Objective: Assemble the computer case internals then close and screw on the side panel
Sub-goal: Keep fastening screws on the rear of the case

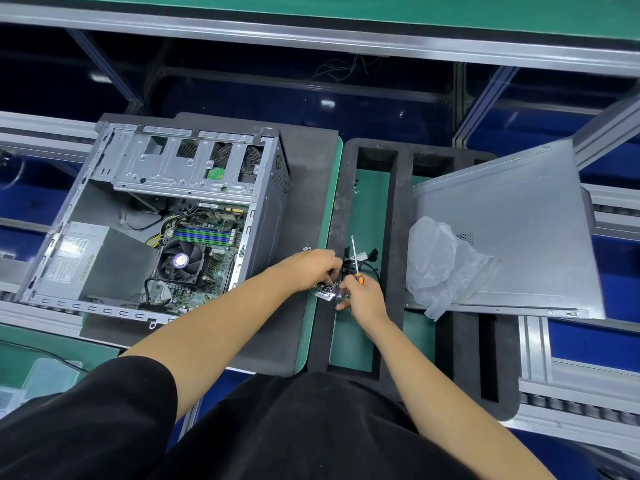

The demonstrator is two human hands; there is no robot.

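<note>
The open grey computer case point(263, 209) lies on its side on a dark foam mat at the left, showing the motherboard, CPU fan point(180, 261) and power supply point(78, 258). Its grey side panel point(519, 230) leans on the black foam tray at the right. My left hand point(317, 268) reaches over the tray's edge and its fingers curl on a bundle of black cables point(367, 263). My right hand point(365, 294) grips an orange-handled screwdriver point(356, 259), shaft pointing away from me. Between the hands sits a small metal bracket part in clear plastic point(325, 292).
A crumpled clear plastic bag point(440, 268) lies on the side panel. The black foam tray point(393, 209) has long open slots over the green mat point(369, 202). Aluminium conveyor rails point(571, 407) run on both sides, and a shelf beam point(311, 32) crosses overhead.
</note>
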